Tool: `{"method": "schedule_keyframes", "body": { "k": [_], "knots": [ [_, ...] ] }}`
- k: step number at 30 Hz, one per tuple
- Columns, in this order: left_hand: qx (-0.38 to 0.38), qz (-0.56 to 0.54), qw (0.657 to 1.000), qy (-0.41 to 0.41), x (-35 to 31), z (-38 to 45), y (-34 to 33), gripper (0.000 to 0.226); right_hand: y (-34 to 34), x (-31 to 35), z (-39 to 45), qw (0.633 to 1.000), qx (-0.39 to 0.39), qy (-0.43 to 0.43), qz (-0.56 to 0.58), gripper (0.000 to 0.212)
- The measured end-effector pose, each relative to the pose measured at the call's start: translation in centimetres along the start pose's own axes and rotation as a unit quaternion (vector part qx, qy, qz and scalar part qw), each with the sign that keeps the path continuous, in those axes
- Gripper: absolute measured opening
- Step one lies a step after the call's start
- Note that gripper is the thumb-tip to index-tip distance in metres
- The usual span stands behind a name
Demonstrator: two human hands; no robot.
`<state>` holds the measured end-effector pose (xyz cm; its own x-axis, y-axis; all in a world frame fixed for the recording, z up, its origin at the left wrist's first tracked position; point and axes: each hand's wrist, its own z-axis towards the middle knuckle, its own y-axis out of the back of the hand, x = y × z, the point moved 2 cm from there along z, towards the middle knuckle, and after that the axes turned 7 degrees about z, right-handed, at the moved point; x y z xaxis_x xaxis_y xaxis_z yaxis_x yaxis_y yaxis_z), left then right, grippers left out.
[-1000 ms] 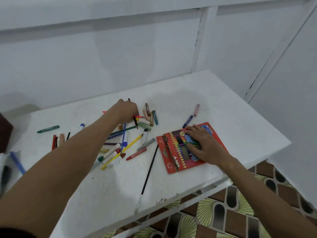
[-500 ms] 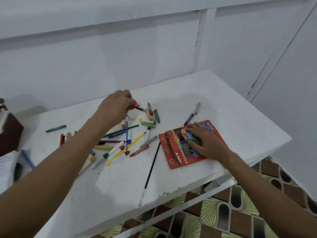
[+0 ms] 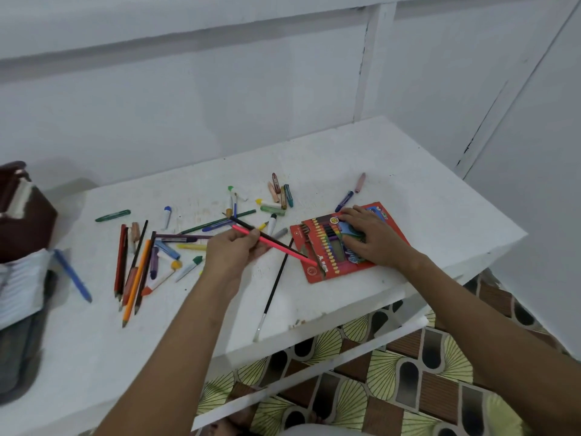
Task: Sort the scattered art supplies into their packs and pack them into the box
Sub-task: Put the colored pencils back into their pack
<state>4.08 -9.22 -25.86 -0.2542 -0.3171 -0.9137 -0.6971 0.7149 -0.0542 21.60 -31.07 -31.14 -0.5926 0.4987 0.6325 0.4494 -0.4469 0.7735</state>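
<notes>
A red pencil pack (image 3: 317,272) lies flat near the table's right front. My right hand (image 3: 374,237) presses flat on it. My left hand (image 3: 234,250) grips a pink pencil (image 3: 283,247) and a dark pencil (image 3: 251,229) together; their tips point at the pack's open left edge. Several coloured pencils (image 3: 135,269) lie in a bunch at the left. Crayons (image 3: 281,191) and markers (image 3: 272,223) are scattered across the middle. A long black paintbrush (image 3: 273,294) lies toward the front edge.
The white table (image 3: 408,171) stands against a white wall, with its right corner close to the pack. A dark brown box (image 3: 25,218) and white packs (image 3: 15,287) sit at the far left. A blue pen (image 3: 72,275) lies beside them. Patterned floor shows below.
My left hand has lifted the pink and dark pencils from the pile at the back and carried them right toward the pack. My right hand stays on the pack. The view has shifted left.
</notes>
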Motion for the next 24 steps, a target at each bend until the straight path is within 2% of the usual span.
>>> {"method": "schedule_keyframes", "body": {
  "k": [6, 11, 19, 24],
  "knots": [
    [0.007, -0.087, 0.994, 0.069, 2.1, 0.9, 1.1, 0.011, 0.6, 0.6, -0.2, 0.999, -0.013, -0.006, 0.051, 0.048],
    [0.014, -0.076, 0.995, 0.070, 2.7, 0.4, -0.5, 0.009, 0.8, 1.1, -0.3, 0.998, -0.020, 0.001, 0.056, 0.043],
    [0.007, -0.121, 0.990, 0.075, 3.3, -0.2, -3.2, 0.011, 0.6, 0.7, -0.2, 0.999, -0.014, -0.006, 0.043, 0.049],
    [-0.020, -0.079, 0.991, 0.109, 3.0, 0.5, -1.2, 0.010, 0.4, 0.6, -0.2, 0.999, -0.012, -0.002, 0.033, 0.051]
  ]
}}
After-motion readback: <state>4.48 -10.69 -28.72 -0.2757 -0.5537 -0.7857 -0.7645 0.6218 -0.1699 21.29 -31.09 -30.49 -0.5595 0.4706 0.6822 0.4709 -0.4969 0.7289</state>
